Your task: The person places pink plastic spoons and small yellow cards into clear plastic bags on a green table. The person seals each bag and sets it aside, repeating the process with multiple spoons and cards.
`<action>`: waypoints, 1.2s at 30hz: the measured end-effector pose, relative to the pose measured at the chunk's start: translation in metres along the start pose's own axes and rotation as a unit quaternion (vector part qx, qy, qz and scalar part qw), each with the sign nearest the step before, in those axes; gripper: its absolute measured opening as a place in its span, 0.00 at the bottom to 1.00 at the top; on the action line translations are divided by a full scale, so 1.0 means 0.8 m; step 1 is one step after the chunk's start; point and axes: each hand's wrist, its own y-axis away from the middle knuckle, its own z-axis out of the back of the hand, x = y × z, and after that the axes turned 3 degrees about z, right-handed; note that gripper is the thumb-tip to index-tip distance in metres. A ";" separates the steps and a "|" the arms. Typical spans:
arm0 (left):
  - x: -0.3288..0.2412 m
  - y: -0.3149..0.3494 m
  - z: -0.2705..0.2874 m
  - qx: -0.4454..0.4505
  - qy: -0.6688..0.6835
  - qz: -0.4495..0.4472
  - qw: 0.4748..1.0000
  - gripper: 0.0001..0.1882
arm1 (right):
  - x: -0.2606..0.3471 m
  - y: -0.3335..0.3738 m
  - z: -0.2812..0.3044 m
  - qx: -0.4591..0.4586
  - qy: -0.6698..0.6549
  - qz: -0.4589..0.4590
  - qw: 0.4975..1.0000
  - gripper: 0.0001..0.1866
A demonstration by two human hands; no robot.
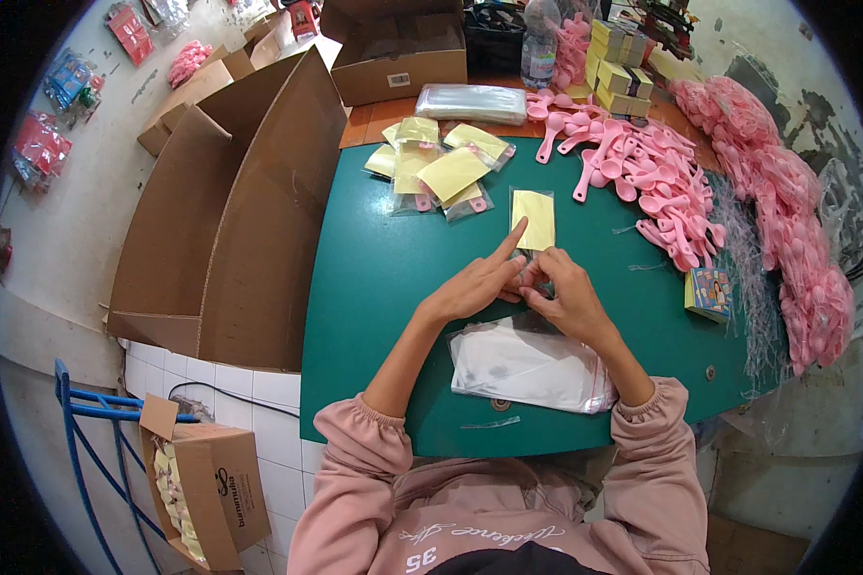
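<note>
A small clear plastic bag with a yellow card (535, 217) in it lies on the green table, in front of me. My left hand (482, 286) holds the bag's near end, its index finger stretched along the card's left edge. Close against it, my right hand (568, 295) pinches the same end with bent fingers. Something pinkish shows between the hands, mostly hidden by the fingers. Just below them lies a stack of clear plastic bags (527, 366). Farther left is a loose pile of filled bags with yellow cards (454, 173), pink handles showing in some.
Pink plastic spoons (633, 163) are heaped at the right, with bundled spoons (786, 211) along that edge. A small card stack (708, 293) sits nearby. Tall cardboard box (259, 220) borders the left side. Behind stand another box (398, 81), a bottle (540, 48) and yellow card stacks (623, 77).
</note>
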 end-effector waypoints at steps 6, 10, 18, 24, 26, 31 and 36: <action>0.000 -0.009 -0.013 -0.129 -0.069 0.012 0.989 0.31 | 0.001 0.003 -0.011 -0.045 0.263 0.163 0.950 0.09; 0.006 -0.012 -0.012 -0.133 -0.036 -0.002 0.991 0.31 | 0.004 0.002 -0.007 -0.037 0.332 0.197 0.922 0.09; 0.006 -0.008 0.001 -0.092 0.084 0.039 0.991 0.16 | -0.015 0.007 0.100 0.145 -0.175 0.070 0.971 0.07; 0.007 -0.014 -0.001 -0.048 0.057 0.022 0.997 0.10 | -0.099 0.017 0.196 -0.224 0.151 -0.183 0.945 0.09; 0.006 -0.012 0.001 -0.051 0.053 0.025 0.997 0.10 | -0.096 0.015 0.179 -0.349 0.475 -0.038 0.807 0.20; 0.011 -0.010 0.007 -0.038 0.107 -0.009 0.994 0.09 | -0.005 -0.002 0.043 -0.071 0.222 0.097 0.967 0.27; 0.002 0.003 0.005 -0.003 0.144 0.006 0.990 0.08 | -0.017 -0.001 0.016 -0.110 0.150 0.084 0.979 0.10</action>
